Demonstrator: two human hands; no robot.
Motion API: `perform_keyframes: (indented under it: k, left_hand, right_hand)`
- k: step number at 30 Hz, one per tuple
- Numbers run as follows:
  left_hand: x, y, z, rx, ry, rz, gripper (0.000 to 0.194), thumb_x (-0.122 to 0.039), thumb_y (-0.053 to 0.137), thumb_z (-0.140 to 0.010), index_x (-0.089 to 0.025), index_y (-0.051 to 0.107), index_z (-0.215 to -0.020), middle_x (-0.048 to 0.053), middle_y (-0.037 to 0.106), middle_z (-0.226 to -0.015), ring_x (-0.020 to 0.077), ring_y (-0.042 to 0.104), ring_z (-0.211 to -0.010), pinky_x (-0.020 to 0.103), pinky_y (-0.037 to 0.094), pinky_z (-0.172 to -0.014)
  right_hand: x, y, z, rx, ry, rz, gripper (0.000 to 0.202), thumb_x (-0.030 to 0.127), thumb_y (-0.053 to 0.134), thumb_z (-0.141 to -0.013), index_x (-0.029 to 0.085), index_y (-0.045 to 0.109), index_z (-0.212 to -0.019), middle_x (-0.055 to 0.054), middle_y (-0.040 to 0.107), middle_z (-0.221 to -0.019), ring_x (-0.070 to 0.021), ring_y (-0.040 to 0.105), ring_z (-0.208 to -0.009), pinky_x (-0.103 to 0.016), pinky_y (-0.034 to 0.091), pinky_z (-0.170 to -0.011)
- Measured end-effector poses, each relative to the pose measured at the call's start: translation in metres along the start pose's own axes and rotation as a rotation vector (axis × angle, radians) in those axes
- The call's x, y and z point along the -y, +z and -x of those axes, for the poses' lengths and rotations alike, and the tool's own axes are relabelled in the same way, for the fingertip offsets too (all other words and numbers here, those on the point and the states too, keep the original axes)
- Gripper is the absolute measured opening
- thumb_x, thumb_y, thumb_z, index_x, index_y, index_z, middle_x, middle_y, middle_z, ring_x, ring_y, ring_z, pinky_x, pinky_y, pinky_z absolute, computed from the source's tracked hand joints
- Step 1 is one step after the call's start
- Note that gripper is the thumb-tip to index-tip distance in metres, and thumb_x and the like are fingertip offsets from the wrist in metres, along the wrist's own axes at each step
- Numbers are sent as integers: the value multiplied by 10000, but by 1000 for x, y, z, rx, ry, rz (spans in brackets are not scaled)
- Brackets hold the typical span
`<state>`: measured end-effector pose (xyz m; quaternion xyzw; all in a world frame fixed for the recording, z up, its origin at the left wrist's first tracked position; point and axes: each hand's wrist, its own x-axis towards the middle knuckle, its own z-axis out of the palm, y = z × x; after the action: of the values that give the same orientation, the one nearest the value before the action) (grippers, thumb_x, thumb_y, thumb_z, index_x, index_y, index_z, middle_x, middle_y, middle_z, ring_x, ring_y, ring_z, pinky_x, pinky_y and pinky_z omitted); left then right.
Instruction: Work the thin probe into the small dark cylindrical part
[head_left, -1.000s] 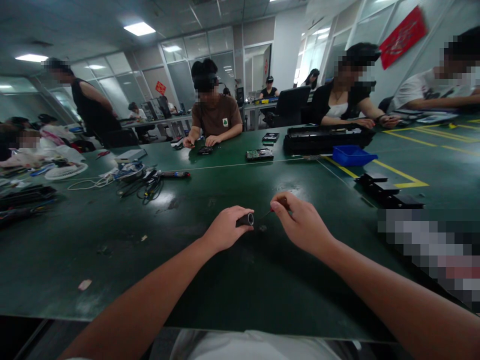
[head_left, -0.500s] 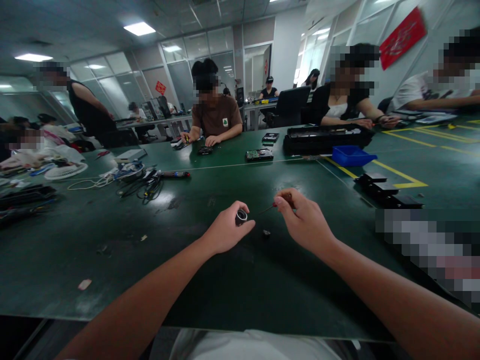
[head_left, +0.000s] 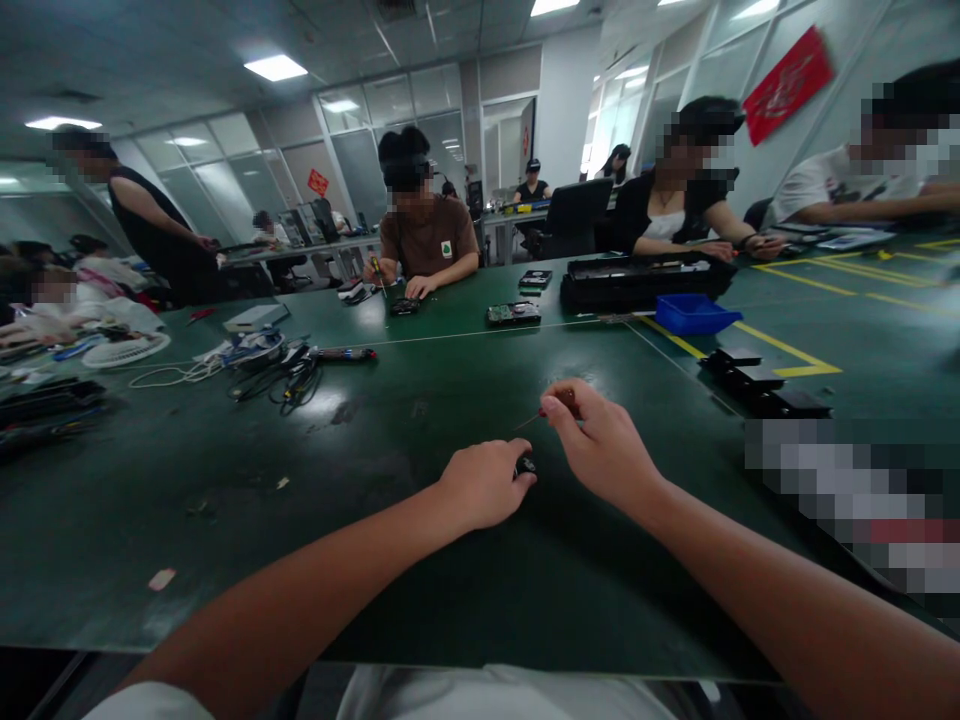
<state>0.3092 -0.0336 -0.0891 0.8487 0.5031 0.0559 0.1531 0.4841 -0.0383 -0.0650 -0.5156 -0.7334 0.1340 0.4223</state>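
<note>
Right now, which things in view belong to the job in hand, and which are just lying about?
Apparently in use:
thin-shafted tool, in the right hand
small dark piece, at the left hand

Apparently lying about:
blue tray
cable tangle
black blocks
pale scrap

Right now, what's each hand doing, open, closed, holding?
Left hand: fingers curled about a small dark part; firm grip cannot be told.
Right hand: closed, holding a thin-shafted screwdriver.

The one view looks from the wearer's head above the near edge of the counter [head_left: 435, 610], facing forward and down; the left hand [head_left: 487, 487] and right hand [head_left: 604, 440] are close, the glass partitions [head_left: 356, 150] distant.
</note>
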Motion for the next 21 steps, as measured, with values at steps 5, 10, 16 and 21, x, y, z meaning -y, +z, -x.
perform_keyframes:
  k: [5,10,16,21]
  left_hand:
    - [-5,2,-8,-5,-19,-77,331,-466,533,-908,-264,642,-1147,62,675,-1070,278,645,-955,388,531,-750]
    - [-2,2,-13,-31,-51,-49,238,-432,572,-895,-267,657,-1044,38,663,-1035,251,640,-921,361,519,-734]
    - [0,9,-15,-91,-73,-16,285,-474,628,-866,-245,653,-1034,42,662,-985,252,639,-880,351,502,-692]
    - [-1,9,-16,-77,-82,-3,221,-424,634,-869,-232,664,-974,44,667,-984,257,642,-889,359,492,-708]
  right_hand:
    - [0,0,0,6,-1,3,222,342,422,-993,193,586,-977,-49,665,-803,-197,633,-728,-316,449,-634]
    - [2,0,0,13,-1,-2,208,335,428,-991,199,585,-970,-42,660,-797,-192,629,-723,-309,447,-630]
    - [2,0,-1,13,-9,-3,199,327,436,-986,198,584,-957,-35,651,-790,-187,622,-710,-307,439,-633]
    - [2,0,-1,8,-5,4,200,326,436,-986,198,586,-960,-34,654,-783,-188,625,-709,-309,437,-638]
